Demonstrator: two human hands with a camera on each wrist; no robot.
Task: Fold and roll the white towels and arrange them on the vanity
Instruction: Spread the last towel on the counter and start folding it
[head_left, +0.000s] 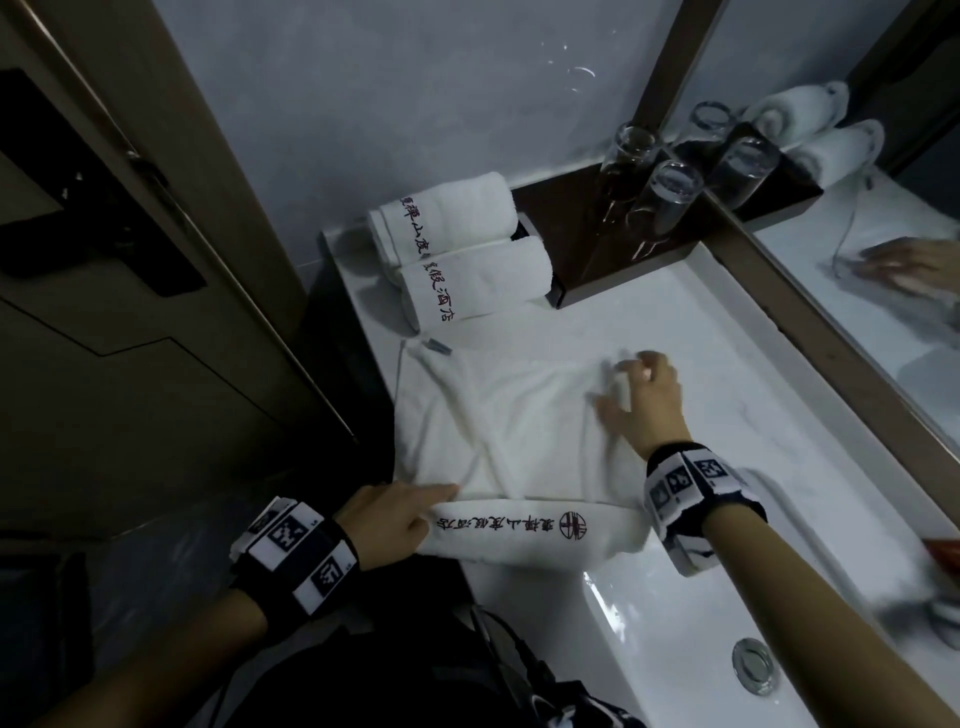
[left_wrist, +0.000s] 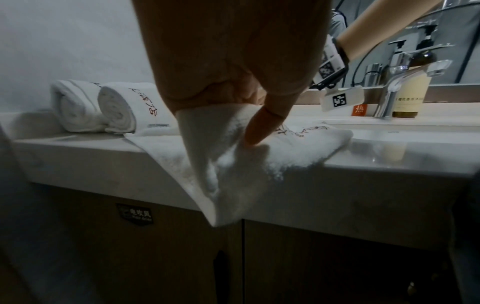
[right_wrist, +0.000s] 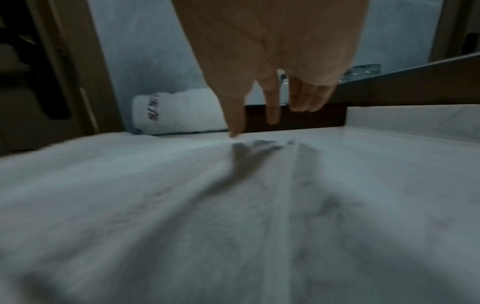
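A white towel (head_left: 509, 415) lies spread on the vanity top (head_left: 779, 415), its near edge folded over into a band with red embroidered characters. My left hand (head_left: 426, 504) grips the near left corner of that band; in the left wrist view the cloth (left_wrist: 285, 156) rises into the curled fingers while the index finger (left_wrist: 262, 127) presses down on it. My right hand (head_left: 628, 384) hovers over the towel's far right part with straight, spread fingers (right_wrist: 272, 102), thumb tip touching the cloth (right_wrist: 207, 205). Two rolled towels (head_left: 457, 223) (head_left: 483, 280) lie side by side at the back left.
Upturned glasses (head_left: 665, 192) stand on a dark tray (head_left: 587, 260) behind the rolls, against the mirror (head_left: 857, 260). The sink basin (head_left: 675, 649) with its drain (head_left: 753, 665) lies near right. A faucet (left_wrist: 400, 86) and pump bottle (left_wrist: 413, 92) stand beyond it. A door (head_left: 130, 260) is left.
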